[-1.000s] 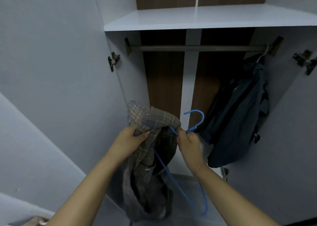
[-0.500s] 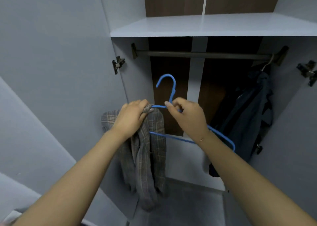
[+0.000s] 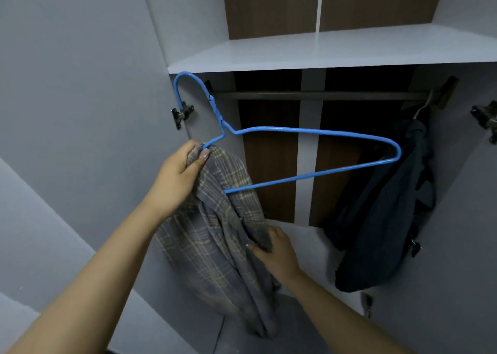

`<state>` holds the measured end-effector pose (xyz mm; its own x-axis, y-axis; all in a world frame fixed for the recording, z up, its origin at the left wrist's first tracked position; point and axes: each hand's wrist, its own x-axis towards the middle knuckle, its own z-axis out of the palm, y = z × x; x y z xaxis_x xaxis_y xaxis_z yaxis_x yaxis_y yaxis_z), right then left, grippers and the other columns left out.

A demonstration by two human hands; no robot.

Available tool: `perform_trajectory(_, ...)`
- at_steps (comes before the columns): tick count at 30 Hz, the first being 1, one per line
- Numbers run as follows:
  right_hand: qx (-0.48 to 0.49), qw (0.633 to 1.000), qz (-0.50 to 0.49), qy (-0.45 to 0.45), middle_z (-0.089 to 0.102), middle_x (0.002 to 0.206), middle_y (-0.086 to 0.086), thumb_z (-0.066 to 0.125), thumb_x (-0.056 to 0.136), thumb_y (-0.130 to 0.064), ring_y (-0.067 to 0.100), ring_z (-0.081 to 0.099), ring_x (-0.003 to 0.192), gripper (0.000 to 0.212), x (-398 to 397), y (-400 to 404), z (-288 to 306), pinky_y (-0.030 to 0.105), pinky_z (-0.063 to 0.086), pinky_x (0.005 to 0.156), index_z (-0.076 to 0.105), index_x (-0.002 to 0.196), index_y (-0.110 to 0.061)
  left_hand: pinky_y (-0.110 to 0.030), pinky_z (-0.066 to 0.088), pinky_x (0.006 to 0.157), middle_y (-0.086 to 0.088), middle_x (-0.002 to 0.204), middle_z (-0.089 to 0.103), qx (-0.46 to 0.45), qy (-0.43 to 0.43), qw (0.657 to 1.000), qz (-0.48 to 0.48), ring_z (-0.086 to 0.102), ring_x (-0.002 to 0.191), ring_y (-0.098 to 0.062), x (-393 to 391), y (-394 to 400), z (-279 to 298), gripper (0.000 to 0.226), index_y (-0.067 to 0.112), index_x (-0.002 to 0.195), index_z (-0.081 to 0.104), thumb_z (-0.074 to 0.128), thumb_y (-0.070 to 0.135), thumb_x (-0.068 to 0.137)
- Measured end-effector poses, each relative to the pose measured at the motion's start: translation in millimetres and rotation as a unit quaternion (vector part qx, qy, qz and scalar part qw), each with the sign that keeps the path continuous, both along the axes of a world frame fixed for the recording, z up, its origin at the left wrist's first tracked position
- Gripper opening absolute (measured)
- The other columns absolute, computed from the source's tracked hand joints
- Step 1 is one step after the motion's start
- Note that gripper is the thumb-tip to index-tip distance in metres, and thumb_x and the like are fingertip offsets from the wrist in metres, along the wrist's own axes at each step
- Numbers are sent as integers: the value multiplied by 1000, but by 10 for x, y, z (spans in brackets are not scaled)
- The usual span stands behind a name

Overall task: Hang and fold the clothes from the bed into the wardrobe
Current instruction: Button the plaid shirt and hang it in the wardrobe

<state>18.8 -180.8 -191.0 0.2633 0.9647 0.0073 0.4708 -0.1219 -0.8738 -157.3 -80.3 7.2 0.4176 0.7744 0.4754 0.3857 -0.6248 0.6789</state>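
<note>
While we face the open wardrobe point(image 3: 349, 55), its white shelf runs across the top and the dark rail point(image 3: 309, 94) sits just beneath it, unreached by anything we hold. Over on the right a dark jacket point(image 3: 382, 205) hangs off that rail on a pale hook, bunched against the side wall. In front of us the plaid shirt point(image 3: 215, 235) droops in long folds, only its left shoulder on the blue hanger point(image 3: 309, 131), whose right arm pokes out bare toward the jacket and whose hook tips left, up by the door hinge point(image 3: 181, 111). Our left hand point(image 3: 174, 176) is clenched on the shirt's top where it meets the hanger's left shoulder, thumb pressed over the cloth. Lower down, our right hand point(image 3: 274, 251) grasps a fold of the shirt, fingers curled into the fabric.
</note>
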Motion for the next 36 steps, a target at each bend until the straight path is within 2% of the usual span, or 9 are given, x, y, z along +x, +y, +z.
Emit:
perform_trajectory(4,-48,980,5,191,71,106,18,71,87,-19,12,65,82,21,239,177,-8,21,52,77,72,96,0,-13,34,57,20,60,46,-14,-15,1000,7,41,58,4,-180,-89,106,24,22,78,47,48,22,102)
perform_trajectory(10,-53,986,73,142,69,90,21,65,91,-16,21,64,81,28,922,306,596,24,51,74,70,96,11,-19,35,60,0,69,44,-54,27,997,38,39,64,-6,-645,-93,-3,22,11,80,48,48,20,100)
perform_trajectory(13,5,991,35,128,69,64,-5,59,96,-13,3,64,61,26,1144,394,996,14,49,58,65,74,-2,-26,39,67,-16,77,53,-53,86,995,23,47,72,-11,-650,-148,-134,24,0,89,53,49,21,100)
perform_trajectory(15,23,990,21,137,67,63,-4,56,97,-12,6,63,61,26,1293,428,1232,16,50,59,63,73,-4,-20,38,67,-12,76,55,-14,124,992,-5,48,70,-7,-602,-209,-150,28,3,86,54,48,27,100)
perform_trajectory(18,7,997,41,72,61,60,-1,60,95,-24,8,58,57,38,1514,388,1525,17,45,56,62,59,-15,-18,38,71,-4,76,57,86,180,979,-47,50,73,-9,-551,-233,-60,35,6,84,57,45,34,99)
perform_trajectory(21,-10,998,47,27,63,72,12,69,87,-37,19,60,66,44,1722,358,1777,24,48,64,65,77,6,-39,46,71,-6,81,58,152,274,949,-47,54,79,-25,-513,-238,24,41,9,90,62,34,39,92)
perform_trajectory(24,3,998,45,-47,53,71,13,73,76,-49,22,51,67,61,1809,342,2025,29,40,65,63,77,11,-42,49,67,-12,83,59,222,367,903,-6,56,81,-33,-409,-231,45,45,7,94,66,33,37,89)
perform_trajectory(30,-19,977,26,-210,44,59,9,69,82,-51,18,41,58,53,1769,275,2314,27,33,63,50,58,-8,-46,46,59,-16,79,56,262,370,883,124,50,81,-36,-193,-207,146,7,6,90,66,65,7,83)
perform_trajectory(36,-15,983,99,156,74,84,6,57,95,-30,14,69,71,26,1379,42,2447,26,57,69,70,91,-8,-48,43,72,-20,82,59,214,274,929,127,53,84,-40,-93,-100,188,3,3,87,62,62,6,88)
